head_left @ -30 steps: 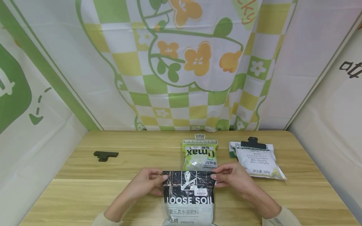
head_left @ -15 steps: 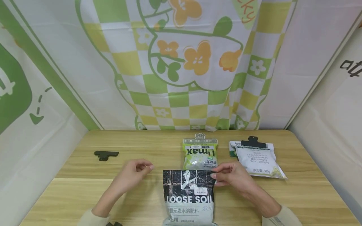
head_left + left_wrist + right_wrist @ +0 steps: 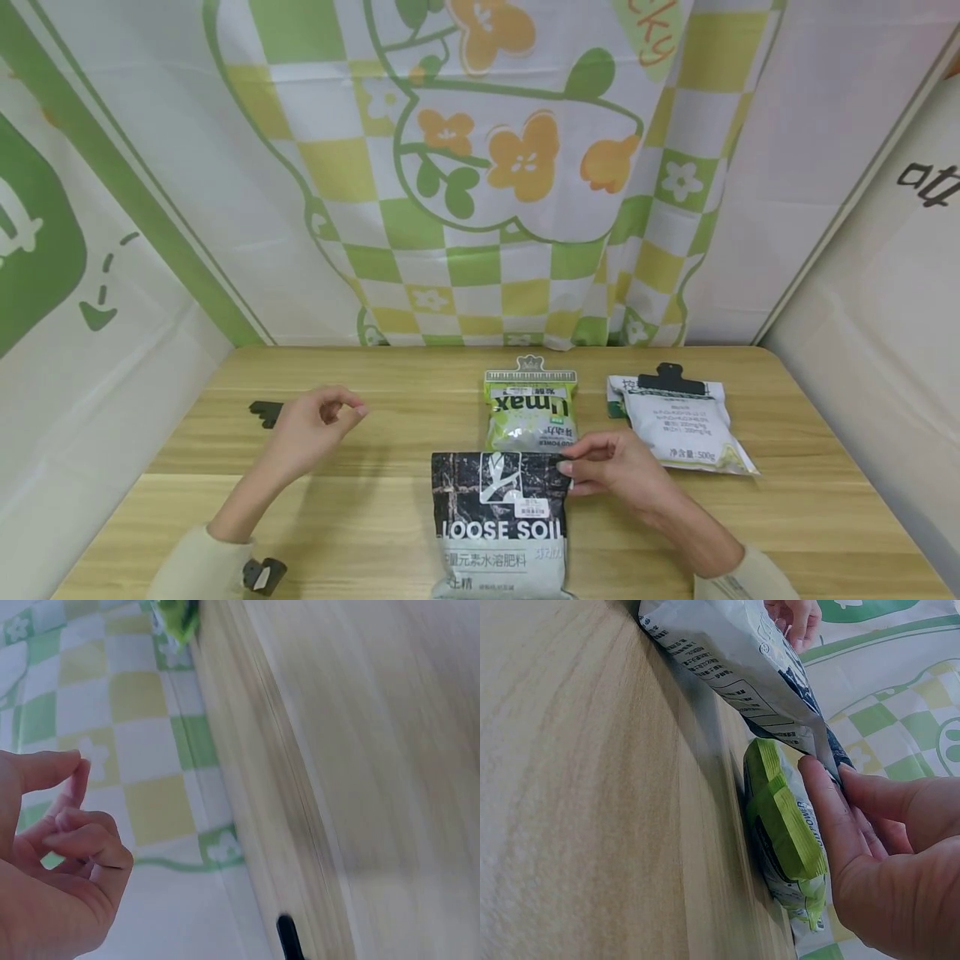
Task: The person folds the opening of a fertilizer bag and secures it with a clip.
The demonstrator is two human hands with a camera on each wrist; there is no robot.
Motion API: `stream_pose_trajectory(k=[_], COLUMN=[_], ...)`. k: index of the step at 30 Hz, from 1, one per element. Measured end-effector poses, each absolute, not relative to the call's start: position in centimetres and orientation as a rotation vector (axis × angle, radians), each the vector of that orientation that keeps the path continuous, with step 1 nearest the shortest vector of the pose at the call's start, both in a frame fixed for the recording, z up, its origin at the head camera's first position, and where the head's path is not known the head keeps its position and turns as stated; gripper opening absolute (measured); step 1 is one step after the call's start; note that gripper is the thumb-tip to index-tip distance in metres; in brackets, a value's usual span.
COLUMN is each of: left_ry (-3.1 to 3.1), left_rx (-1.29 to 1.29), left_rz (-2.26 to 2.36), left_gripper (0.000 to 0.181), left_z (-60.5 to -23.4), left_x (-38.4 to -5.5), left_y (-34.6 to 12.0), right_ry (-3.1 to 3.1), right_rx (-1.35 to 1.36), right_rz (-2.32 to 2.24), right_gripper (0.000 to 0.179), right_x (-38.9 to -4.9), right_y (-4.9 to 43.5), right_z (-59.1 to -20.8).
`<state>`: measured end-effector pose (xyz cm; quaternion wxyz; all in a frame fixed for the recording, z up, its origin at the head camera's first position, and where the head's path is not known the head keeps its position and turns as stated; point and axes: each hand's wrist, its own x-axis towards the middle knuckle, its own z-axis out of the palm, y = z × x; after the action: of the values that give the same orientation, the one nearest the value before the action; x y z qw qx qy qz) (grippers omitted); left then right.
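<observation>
A black and grey pouch printed LOOSE SOIL (image 3: 501,525) stands at the front middle of the table. My right hand (image 3: 626,471) pinches its top right corner between thumb and fingers; in the right wrist view the pouch (image 3: 739,664) leans away from that grip. My left hand (image 3: 311,433) hovers over the left of the table and holds nothing. Its fingers are loosely curled, with thumb and forefinger tips close together in the left wrist view. Behind that hand lies a black clip (image 3: 264,412), partly hidden by it; its black end (image 3: 289,936) shows in the left wrist view.
A green Umax bag (image 3: 531,417) with a silver clip (image 3: 531,371) lies behind the pouch. To its right is a white bag (image 3: 686,429) with a black clip (image 3: 671,381). A dark object (image 3: 264,575) shows beside the left sleeve. A patterned curtain (image 3: 480,275) hangs behind the table.
My left hand has let go of the pouch's top left corner and moved left and farther back to the black clip. The right hand stays on the pouch.
</observation>
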<state>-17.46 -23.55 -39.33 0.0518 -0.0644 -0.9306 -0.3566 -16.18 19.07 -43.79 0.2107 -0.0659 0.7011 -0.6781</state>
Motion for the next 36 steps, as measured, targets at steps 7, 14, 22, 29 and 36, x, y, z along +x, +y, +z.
stream_pose_trajectory(k=[7, 14, 22, 29, 36], left_ry=[-2.821, -2.854, -2.813, -2.920, -3.056], left_rx=[-0.169, -0.183, -0.168, -0.178, -0.261], left_rz=[-0.968, -0.902, -0.825, -0.743, -0.518], left_gripper=[0.027, 0.034, 0.034, 0.037, 0.041], left_z=[-39.1, -39.1, -40.2, -41.1, -42.0], left_x=[-18.3, -19.5, -20.5, -20.9, -21.4], left_y=[-25.8, -28.2, -30.9, -33.0, -35.2], right_ry=[1.959, 1.947, 1.951, 1.953, 1.939], right_rx=[-0.183, -0.209, -0.198, -0.202, -0.195], right_rz=[-1.876, -1.886, -1.886, -1.886, -1.890], right_gripper=[0.025, 0.025, 0.026, 0.025, 0.023], right_x=[-16.2, -16.1, -16.1, -16.3, -16.2], right_y=[19.1, 19.1, 19.1, 19.2, 19.2], right_z=[-43.7, -43.9, -43.8, -44.0, -43.9])
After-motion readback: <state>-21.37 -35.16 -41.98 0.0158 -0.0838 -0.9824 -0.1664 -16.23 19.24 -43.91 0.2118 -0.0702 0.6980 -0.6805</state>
